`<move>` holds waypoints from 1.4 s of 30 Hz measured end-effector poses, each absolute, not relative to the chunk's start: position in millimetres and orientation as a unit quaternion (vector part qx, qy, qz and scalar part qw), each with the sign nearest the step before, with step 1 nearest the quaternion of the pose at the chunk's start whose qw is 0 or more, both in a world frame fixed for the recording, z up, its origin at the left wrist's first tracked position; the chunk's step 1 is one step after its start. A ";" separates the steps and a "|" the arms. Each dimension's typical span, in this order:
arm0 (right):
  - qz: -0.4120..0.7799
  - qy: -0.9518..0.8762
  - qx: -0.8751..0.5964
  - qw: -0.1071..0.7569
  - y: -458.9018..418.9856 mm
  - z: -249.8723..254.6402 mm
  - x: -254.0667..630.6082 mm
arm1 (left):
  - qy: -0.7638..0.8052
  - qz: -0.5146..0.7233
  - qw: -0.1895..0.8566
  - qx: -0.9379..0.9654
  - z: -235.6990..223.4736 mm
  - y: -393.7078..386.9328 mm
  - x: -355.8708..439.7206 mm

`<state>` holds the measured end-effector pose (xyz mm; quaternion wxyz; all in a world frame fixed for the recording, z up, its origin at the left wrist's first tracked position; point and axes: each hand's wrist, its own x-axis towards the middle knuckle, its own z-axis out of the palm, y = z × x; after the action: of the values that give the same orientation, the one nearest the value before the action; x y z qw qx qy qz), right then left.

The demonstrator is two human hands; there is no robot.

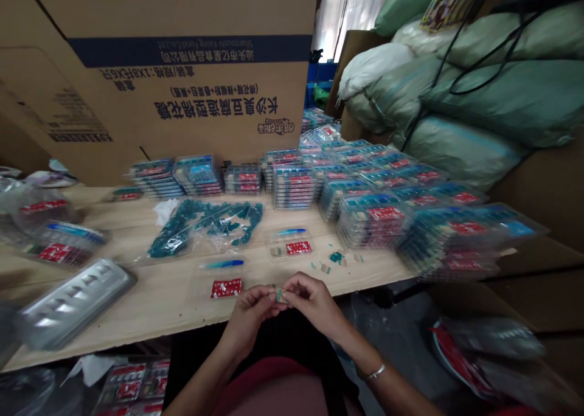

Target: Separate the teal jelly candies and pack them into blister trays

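Note:
A small beige-and-teal piece is pinched between my two hands, just in front of the table's near edge. My left hand has its fingertips closed on its left side. From the right, the thumb and fingers of my right hand grip the same piece. Just beyond my left hand lies a clear plastic tray holding a red packet and a blue stick-like item. A second tray farther back has another red packet and a blue stick. Teal scraps lie to the right.
A clear bag of teal pieces lies mid-table. Stacks of filled trays line the back and right. Empty grey trays sit at left. A large cardboard box stands behind; bulky sacks are piled at right.

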<state>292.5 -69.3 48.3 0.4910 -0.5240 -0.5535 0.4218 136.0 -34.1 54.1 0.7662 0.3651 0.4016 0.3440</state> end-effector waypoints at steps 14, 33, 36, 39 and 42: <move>0.373 -0.659 -0.551 0.351 -54.5 30.4 279.5 | 0.473 0.292 0.715 0.425 29.9 -52.0 99.0; 0.491 -0.553 -0.498 0.452 -61.3 29.8 282.7 | 0.461 0.334 0.739 0.360 35.7 -37.3 122.2; 0.452 -0.558 -0.522 0.460 -62.3 26.3 279.7 | 0.459 0.318 0.743 0.370 35.1 -34.7 122.1; 0.390 -0.593 -0.554 0.435 -62.3 26.8 292.4 | 0.464 0.314 0.724 0.403 33.2 -30.3 126.8; 0.209 -0.593 -0.688 0.362 -60.7 30.1 326.9 | 0.473 0.316 0.723 0.393 32.2 -25.5 135.4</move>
<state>326.9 -60.7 30.1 0.3620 -0.6885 -0.5927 0.2089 135.4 -25.5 32.2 0.7230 0.3930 0.4725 0.3156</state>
